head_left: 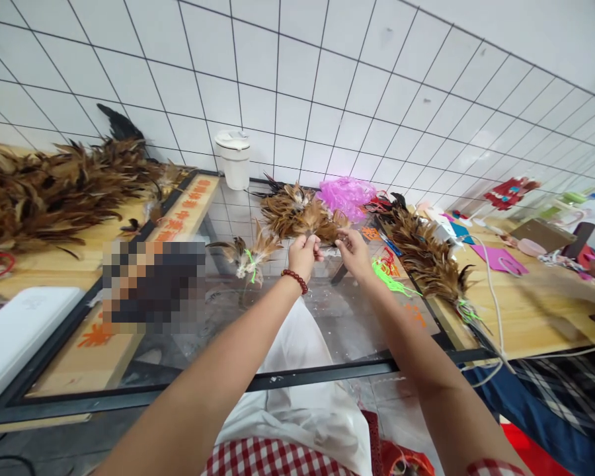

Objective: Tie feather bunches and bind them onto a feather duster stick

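In the head view my left hand [303, 256], with a dark red bead bracelet [295, 281] on its wrist, is closed in a pinch on a brown feather [317, 221]. Just right of it, my right hand [353, 252] has its thumb and fingers drawn together; what lies between them is too small to make out. Behind both hands spreads a pile of brown feathers [287, 208]. A small feather bunch tied with green string [250, 259] lies left of my left hand. Bright green strings [389, 277] lie right of my right hand.
A glass-topped table [218, 350] has a black frame. A large feather heap [44, 192] lies left, a long feather bundle [421, 244] right. At the back are a white lidded bin [234, 162] and a pink plastic bag [347, 197]. A white cable [493, 297] hangs at right.
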A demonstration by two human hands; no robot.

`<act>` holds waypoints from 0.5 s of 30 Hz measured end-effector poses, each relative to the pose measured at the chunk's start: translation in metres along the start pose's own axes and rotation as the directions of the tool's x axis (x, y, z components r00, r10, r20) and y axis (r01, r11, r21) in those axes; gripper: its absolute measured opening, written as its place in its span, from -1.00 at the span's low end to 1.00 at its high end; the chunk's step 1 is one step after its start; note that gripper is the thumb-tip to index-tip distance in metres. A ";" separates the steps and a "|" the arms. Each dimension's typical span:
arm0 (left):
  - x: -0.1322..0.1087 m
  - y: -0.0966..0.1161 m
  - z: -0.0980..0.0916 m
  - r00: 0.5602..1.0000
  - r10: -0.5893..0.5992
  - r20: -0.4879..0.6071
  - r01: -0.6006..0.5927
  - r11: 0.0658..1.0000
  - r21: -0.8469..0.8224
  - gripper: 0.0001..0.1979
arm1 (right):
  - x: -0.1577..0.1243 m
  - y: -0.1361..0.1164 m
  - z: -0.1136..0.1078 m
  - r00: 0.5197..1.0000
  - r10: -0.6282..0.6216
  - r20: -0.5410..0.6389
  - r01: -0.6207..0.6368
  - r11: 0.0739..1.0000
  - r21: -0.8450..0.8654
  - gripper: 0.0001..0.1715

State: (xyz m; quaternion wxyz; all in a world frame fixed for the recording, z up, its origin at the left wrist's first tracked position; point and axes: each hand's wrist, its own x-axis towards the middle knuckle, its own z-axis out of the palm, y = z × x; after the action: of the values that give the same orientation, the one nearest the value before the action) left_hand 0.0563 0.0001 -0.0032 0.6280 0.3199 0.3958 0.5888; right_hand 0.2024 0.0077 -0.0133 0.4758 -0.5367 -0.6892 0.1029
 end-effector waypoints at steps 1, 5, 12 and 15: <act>0.000 0.001 0.000 1.000 0.002 -0.023 -0.003 1.000 -0.018 -0.82 | 0.005 0.001 0.001 0.998 -0.054 0.024 0.056 0.993 -0.102 -0.61; 0.001 -0.001 0.001 0.998 0.010 -0.061 -0.014 0.999 -0.050 -0.83 | 0.017 -0.002 0.011 0.985 -0.071 0.158 0.131 0.899 -0.417 -0.53; 0.007 -0.004 -0.003 0.994 0.023 -0.107 -0.036 0.991 -0.127 -0.84 | -0.005 -0.020 0.011 0.888 -0.143 0.438 0.253 0.946 -0.204 -0.72; 0.007 -0.004 -0.003 0.991 0.019 -0.132 -0.037 0.991 -0.127 -0.83 | -0.005 -0.007 -0.008 0.965 -0.036 0.258 0.078 0.985 -0.153 -0.58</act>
State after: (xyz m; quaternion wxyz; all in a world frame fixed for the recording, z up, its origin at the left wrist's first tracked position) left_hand 0.0551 0.0067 -0.0087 0.6118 0.2447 0.3925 0.6417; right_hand 0.2032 -0.0025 -0.0074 0.3411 -0.5358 -0.7658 0.1010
